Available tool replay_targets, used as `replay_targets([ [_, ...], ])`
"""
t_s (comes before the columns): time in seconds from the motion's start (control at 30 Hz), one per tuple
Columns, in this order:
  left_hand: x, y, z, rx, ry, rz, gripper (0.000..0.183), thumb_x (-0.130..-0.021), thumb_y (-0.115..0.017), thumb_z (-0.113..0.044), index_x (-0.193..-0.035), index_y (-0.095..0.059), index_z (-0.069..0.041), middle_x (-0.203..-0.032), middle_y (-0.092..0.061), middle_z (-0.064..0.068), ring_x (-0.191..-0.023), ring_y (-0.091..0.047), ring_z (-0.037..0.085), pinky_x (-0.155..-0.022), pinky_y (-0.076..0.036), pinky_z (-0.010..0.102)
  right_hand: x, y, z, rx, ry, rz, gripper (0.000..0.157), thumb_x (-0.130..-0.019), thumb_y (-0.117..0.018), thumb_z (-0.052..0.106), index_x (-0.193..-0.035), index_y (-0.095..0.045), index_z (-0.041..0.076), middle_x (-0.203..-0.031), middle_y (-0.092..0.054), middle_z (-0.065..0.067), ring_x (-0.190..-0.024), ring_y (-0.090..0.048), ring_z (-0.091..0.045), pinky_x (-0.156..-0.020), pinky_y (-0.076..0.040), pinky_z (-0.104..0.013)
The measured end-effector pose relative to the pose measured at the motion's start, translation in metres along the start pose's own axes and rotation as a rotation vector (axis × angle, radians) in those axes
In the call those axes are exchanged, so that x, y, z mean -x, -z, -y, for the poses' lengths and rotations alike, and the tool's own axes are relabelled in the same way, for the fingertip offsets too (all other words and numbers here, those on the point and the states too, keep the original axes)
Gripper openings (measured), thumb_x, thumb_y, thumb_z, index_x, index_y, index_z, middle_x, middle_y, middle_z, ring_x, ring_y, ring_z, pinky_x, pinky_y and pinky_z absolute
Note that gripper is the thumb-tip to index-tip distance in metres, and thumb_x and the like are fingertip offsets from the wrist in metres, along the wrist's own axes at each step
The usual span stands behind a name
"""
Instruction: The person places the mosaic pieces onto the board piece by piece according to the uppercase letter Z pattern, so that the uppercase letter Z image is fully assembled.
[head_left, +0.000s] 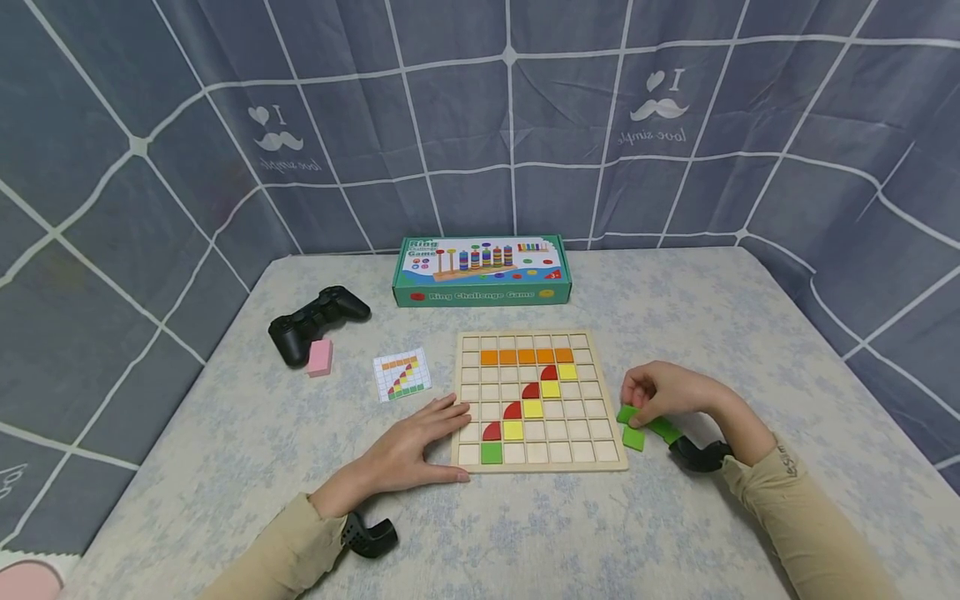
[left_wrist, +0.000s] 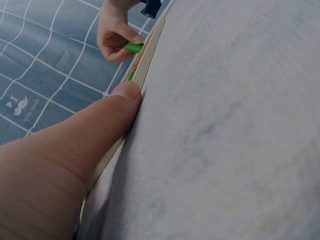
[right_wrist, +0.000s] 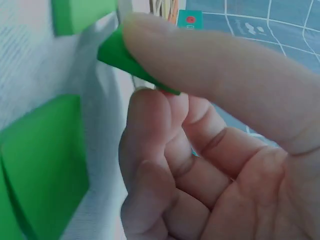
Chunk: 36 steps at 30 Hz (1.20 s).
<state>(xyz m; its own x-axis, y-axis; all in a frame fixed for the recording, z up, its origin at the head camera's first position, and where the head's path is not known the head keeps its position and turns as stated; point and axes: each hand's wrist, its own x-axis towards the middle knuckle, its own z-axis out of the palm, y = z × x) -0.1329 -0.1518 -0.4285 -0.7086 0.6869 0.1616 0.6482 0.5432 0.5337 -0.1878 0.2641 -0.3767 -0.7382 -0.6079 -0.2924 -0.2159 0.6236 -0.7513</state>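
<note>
A wooden grid board (head_left: pixel 581 429) lies mid-table, bearing a row of orange squares (head_left: pixel 527 357), a diagonal of red quarter-round tiles (head_left: pixel 512 411) and yellow squares (head_left: pixel 533 408), and one green square (head_left: pixel 491 453) at bottom left. My left hand (head_left: pixel 408 446) rests spread against the board's left edge, its thumb (left_wrist: pixel 112 107) along the near corner. Right of the board, my right hand (head_left: pixel 671 392) pinches a green square tile (right_wrist: pixel 120 55) between thumb and fingers. Other green tiles (right_wrist: pixel 55 160) lie on the table beneath it, partly hidden by the hand in the head view.
A small pattern card (head_left: pixel 402 374) lies left of the board. Farther left are a black game controller (head_left: pixel 318 321) and a pink block (head_left: pixel 319 357). Behind the board stands a green Ring Challenge Game box (head_left: pixel 482 272). A grid-patterned curtain (head_left: pixel 480 125) surrounds the table.
</note>
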Motion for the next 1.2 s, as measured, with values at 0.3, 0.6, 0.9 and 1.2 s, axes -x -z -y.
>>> replay_targets([
  [0.3,0.001,0.001,0.000,0.001,-0.002,-0.006,0.079,-0.079,-0.067,-0.057,-0.140,-0.047,-0.009,-0.148,-0.037,0.001,-0.140,-0.022,0.021,-0.110,-0.027,0.045,-0.014,-0.023,0.026,-0.026,0.064,-0.076,0.019,-0.076,-0.078,0.013,-0.086,-0.065,0.005,-0.074,-0.064,-0.002,-0.067,-0.061,-0.019,-0.059,-0.051,-0.027],
  [0.6,0.001,0.000,0.000,-0.005,-0.001,-0.005,0.080,-0.079,-0.066,-0.058,-0.140,-0.046,-0.010,-0.148,-0.036,0.000,-0.140,-0.021,0.020,-0.109,-0.028,0.045,-0.042,-0.064,0.065,0.015,0.171,-0.047,0.009,-0.081,-0.074,0.018,-0.084,-0.067,0.013,-0.077,-0.065,0.006,-0.071,-0.063,-0.010,-0.067,-0.053,-0.027],
  [0.9,-0.001,0.000,-0.001,-0.004,-0.003,-0.003,0.079,-0.079,-0.066,-0.057,-0.139,-0.047,-0.010,-0.148,-0.037,0.000,-0.140,-0.022,0.020,-0.110,-0.027,0.044,-0.058,-0.096,0.088,0.161,0.188,-0.083,0.008,-0.082,-0.074,0.018,-0.079,-0.067,0.020,-0.073,-0.062,0.015,-0.069,-0.060,-0.002,-0.064,-0.051,-0.023],
  [1.2,0.000,0.001,-0.001,-0.004,0.000,-0.006,0.079,-0.079,-0.066,-0.058,-0.139,-0.048,-0.009,-0.147,-0.038,0.001,-0.140,-0.022,0.020,-0.110,-0.028,0.044,-0.056,-0.101,0.091,0.201,0.168,-0.104,0.007,-0.078,-0.077,0.017,-0.075,-0.072,0.021,-0.071,-0.060,0.015,-0.061,-0.056,-0.001,-0.056,-0.049,-0.022],
])
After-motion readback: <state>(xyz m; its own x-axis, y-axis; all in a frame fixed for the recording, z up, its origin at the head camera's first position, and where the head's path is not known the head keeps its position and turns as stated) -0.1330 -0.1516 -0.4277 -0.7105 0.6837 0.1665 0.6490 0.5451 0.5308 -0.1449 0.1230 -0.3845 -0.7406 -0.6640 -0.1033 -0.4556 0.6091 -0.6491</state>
